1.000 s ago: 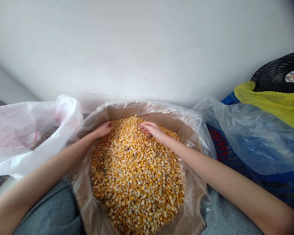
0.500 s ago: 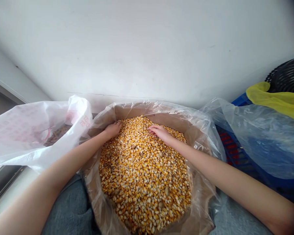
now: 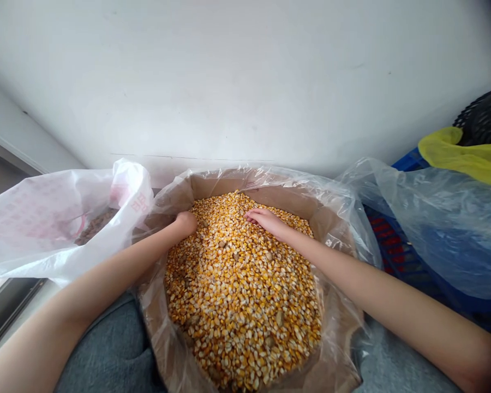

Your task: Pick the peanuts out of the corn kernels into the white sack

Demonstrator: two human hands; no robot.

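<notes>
A heap of dried corn kernels (image 3: 241, 284), yellow and whitish, fills a cardboard box (image 3: 216, 187) lined with clear plastic (image 3: 339, 213). Several brown lumps lie among the kernels, one brown lump (image 3: 279, 318) near the right side. At the heap's far left edge is my left hand (image 3: 187, 222); its fingers are turned down and out of sight, perhaps in the corn. My right hand (image 3: 265, 219) rests over the far right of the heap, its fingers drawn together at the kernels. Whatever those fingertips hold is too small to make out.
Left of the box stands a white plastic bag (image 3: 85, 262) with brown pieces (image 3: 98, 225) inside. To the right are a blue crate (image 3: 409, 161), a yellow mesh bag (image 3: 466, 158) and a black basket (image 3: 485, 117). A white wall (image 3: 229, 82) rises behind.
My left hand has drawn slightly back and down, and its fingers have gone out of sight. My right hand stays in nearly the same spot. The view has shifted slightly.
</notes>
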